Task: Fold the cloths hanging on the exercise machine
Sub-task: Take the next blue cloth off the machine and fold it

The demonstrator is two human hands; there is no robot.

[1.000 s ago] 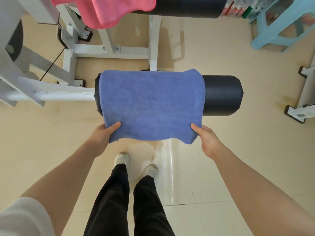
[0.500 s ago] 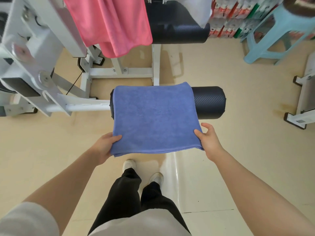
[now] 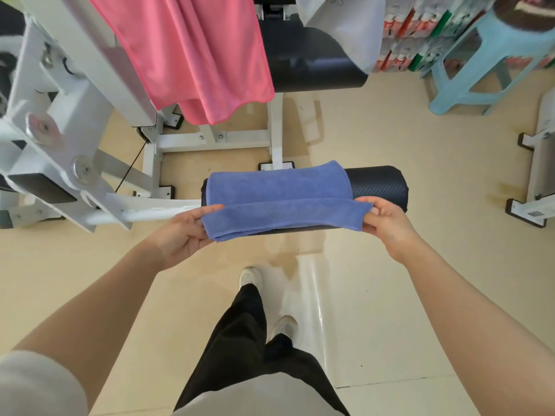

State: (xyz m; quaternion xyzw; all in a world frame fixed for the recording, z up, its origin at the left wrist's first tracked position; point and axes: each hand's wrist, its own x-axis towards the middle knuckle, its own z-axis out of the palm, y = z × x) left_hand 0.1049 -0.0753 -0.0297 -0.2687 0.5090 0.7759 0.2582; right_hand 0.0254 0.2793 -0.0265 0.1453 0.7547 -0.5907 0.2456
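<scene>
Here, the blue terry cloth (image 3: 279, 196) lies draped over the black padded roller (image 3: 378, 186) of the white exercise machine (image 3: 75, 121). The left hand (image 3: 183, 232) and right hand (image 3: 387, 219) each pinch a near corner, doubling that edge over. A pink cloth (image 3: 195, 55) hangs behind.
</scene>
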